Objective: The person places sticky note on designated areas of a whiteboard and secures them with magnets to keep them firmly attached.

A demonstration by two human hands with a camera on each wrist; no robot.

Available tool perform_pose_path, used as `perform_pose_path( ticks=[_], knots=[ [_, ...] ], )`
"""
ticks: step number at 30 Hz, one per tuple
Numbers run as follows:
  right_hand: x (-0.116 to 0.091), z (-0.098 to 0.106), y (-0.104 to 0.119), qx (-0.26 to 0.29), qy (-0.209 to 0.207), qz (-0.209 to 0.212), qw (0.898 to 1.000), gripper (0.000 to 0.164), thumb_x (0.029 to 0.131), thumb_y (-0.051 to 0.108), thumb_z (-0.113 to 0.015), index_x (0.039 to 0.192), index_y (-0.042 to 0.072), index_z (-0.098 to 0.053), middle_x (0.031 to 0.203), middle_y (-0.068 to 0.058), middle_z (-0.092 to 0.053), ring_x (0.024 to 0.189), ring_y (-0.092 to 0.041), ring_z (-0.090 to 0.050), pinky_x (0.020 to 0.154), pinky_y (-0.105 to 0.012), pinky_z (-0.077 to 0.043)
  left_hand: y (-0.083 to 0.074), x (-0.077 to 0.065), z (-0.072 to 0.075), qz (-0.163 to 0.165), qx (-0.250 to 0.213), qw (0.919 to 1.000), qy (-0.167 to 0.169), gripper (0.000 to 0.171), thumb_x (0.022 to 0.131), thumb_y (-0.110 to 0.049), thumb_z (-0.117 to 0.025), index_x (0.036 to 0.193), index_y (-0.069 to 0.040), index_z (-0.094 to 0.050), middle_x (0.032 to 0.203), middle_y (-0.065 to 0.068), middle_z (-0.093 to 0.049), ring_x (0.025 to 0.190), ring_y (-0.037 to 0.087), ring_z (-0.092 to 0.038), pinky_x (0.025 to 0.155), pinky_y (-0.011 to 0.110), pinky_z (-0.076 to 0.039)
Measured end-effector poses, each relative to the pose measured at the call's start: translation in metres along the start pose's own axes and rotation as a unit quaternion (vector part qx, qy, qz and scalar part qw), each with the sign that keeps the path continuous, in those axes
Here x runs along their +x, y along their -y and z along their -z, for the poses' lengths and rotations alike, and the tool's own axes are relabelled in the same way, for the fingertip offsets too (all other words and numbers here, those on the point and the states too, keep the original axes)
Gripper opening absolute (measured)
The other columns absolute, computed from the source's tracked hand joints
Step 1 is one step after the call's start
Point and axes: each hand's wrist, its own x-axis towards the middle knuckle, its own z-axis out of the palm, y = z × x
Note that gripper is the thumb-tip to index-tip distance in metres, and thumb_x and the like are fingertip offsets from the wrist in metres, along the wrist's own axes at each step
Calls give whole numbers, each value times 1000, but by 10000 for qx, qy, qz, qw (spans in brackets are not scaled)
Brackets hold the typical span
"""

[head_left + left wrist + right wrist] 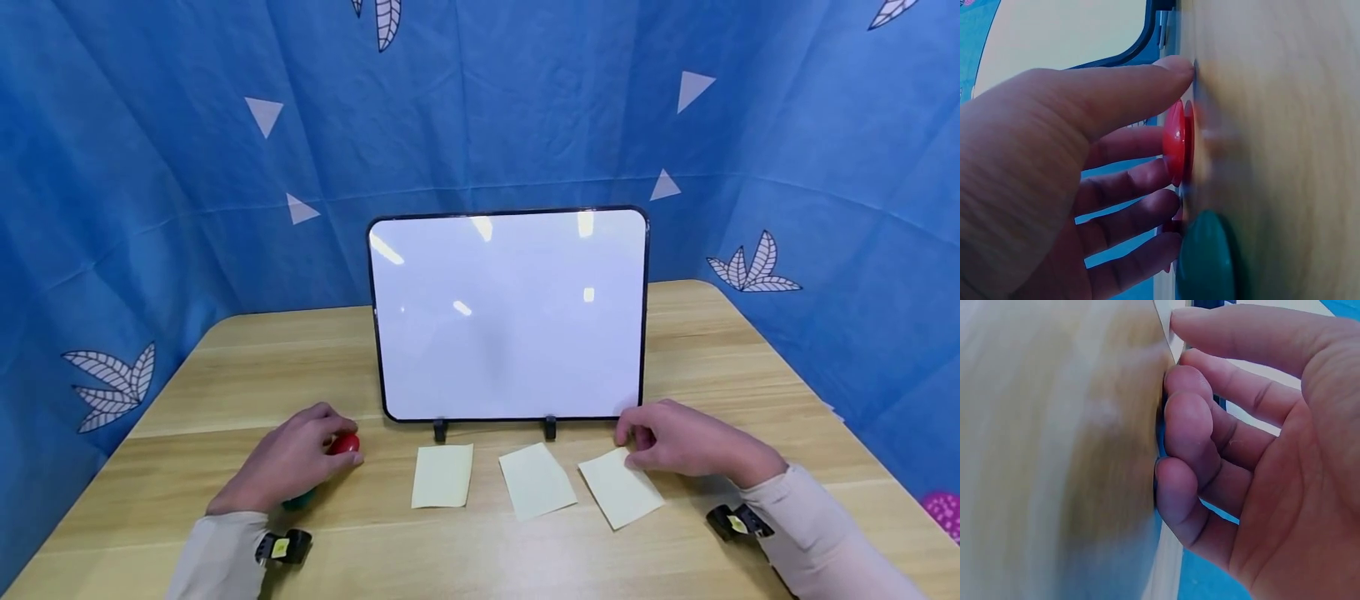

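Observation:
My left hand (296, 457) is at the table's left, its thumb and index finger on either side of a glossy red round magnet (344, 444). In the left wrist view the red magnet (1176, 144) sits on the wood, and a green one (1205, 257) lies by the little finger. Another red piece shows partly behind the fingers. At the right, my right hand (682, 439) holds the upper edge of a pale yellow sticky note (621, 493) between thumb and index finger. The right wrist view shows the other fingertips (1175, 481) curled down against the table.
Two more yellow notes, one at left (442, 477) and one in the middle (536, 483), lie in a row before a framed whiteboard (510, 325). The whiteboard stands upright on two small black feet (550, 427). A blue curtain (480, 108) hangs behind the wooden table (375, 550).

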Motion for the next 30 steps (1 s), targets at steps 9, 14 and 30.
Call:
perform_pose_path(
  ticks=[9, 14, 30],
  knots=[
    [-1, 1, 1, -68, 24, 166, 9998, 13, 89, 15, -76, 90, 20, -65, 74, 8, -54, 66, -8, -50, 60, -27, -44, 0, 1, 4, 8, -38, 10000, 53, 44, 82, -45, -81, 112, -14, -75, 106, 0, -60, 87, 17, -55, 70, 34, -51],
    [-2, 2, 2, -30, 2, 143, 9999, 14, 89, 15, -76, 87, 20, -62, 73, 8, -54, 66, -8, -50, 60, -26, -44, 0, 0, 2, 89, -86, 9999, 117, 42, 81, -43, -82, 112, -15, -76, 107, -1, -60, 88, 18, -56, 71, 35, -52],
    [-4, 3, 1, 132, -8, 203, 9997, 28, 87, 9, -74, 77, 17, -50, 71, 6, -45, 67, -10, -48, 59, -26, -38, 4, -3, 2, -23, -284, 9995, 122, 34, 83, -34, -81, 111, -14, -75, 104, -2, -59, 85, 16, -55, 71, 33, -50]
  ],
)
